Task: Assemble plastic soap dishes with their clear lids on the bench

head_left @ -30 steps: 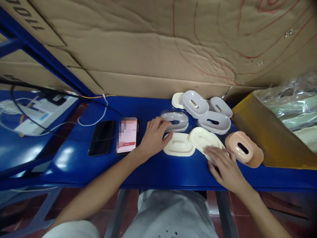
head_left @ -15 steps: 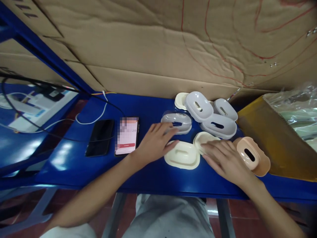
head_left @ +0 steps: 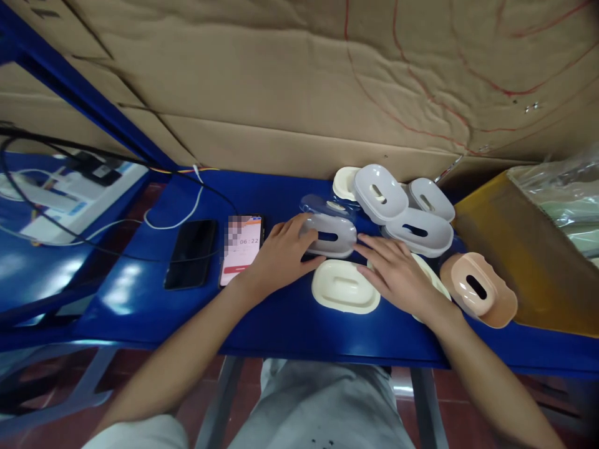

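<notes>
Your left hand (head_left: 286,257), grip unclear, and spread right hand (head_left: 397,272) flank the cover (head_left: 331,226), the tray (head_left: 345,288) separate nearer the worktop's (head_left: 299,340) front edge.

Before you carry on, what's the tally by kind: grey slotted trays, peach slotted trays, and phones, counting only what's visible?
Grey slotted trays: 4
Peach slotted tray: 1
Phones: 2
Total: 7
</notes>
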The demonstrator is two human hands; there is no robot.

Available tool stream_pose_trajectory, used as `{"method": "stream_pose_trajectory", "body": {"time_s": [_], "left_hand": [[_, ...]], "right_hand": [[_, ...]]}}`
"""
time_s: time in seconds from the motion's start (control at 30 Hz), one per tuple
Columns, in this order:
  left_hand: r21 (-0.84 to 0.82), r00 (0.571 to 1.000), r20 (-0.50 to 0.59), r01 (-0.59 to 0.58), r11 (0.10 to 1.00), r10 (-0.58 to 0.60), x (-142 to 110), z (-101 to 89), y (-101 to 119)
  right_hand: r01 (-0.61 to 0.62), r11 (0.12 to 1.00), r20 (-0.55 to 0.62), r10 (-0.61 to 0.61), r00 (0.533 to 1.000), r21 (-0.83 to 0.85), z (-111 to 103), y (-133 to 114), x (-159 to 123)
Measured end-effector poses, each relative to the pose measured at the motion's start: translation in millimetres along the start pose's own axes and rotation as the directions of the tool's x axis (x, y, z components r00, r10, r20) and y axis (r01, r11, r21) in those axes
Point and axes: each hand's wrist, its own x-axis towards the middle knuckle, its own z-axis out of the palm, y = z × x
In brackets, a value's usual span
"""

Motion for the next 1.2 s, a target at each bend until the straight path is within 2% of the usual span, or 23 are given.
{"method": "stream_pose_trajectory", "body": {"time_s": [0.23,0.43,0.5,0.57,0.67,0.73,0.83,0.97,1.2], "left_hand": [[-0.098,0.992,-0.097,0.066,0.993,-0.076,5,2.2,-6],[-0.144,0.988,-0.136,0.049,0.988,-0.069,6,4.3,-5],[-0.172,0.991,-0.125,0.034,0.984,-0.056,6,2.8,-3],[-0.19,0.994,-0.104,0.016,0.982,-0.036,5,-0.4,0],[-0.206,0.998,-0.067,-0.008,0.979,-0.006,2,-8.0,7],[-0.216,0.999,-0.049,-0.023,0.976,0.012,-4,-13.2,14],[-0.207,0.999,-0.036,-0.034,0.978,0.027,-20,-17.4,29],[-0.173,0.999,-0.019,-0.032,0.984,0.029,-46,-14.1,44],[-0.14,0.998,0.005,-0.06,0.988,0.061,-72,-4.1,46]], "right_hand": [[0.085,0.988,0.068,-0.094,0.993,0.126,-8,-10,-6],[0.182,0.968,0.133,-0.206,0.969,0.174,1,-25,-11],[0.213,0.959,0.101,-0.234,0.967,0.19,0,-26,-11],[0.227,0.953,0.014,-0.235,0.972,0.202,-6,-25,-10],[0.169,0.971,-0.118,-0.151,0.982,0.169,-18,-19,-8],[0.122,0.985,-0.146,-0.104,0.984,0.122,-23,-15,-8],[0.124,0.988,-0.106,-0.114,0.988,0.096,-21,-12,-10],[0.2,0.967,-0.012,-0.201,0.98,0.16,-13,-20,-12],[0.241,0.956,0.131,-0.263,0.956,0.164,-8,-38,-14]]}}
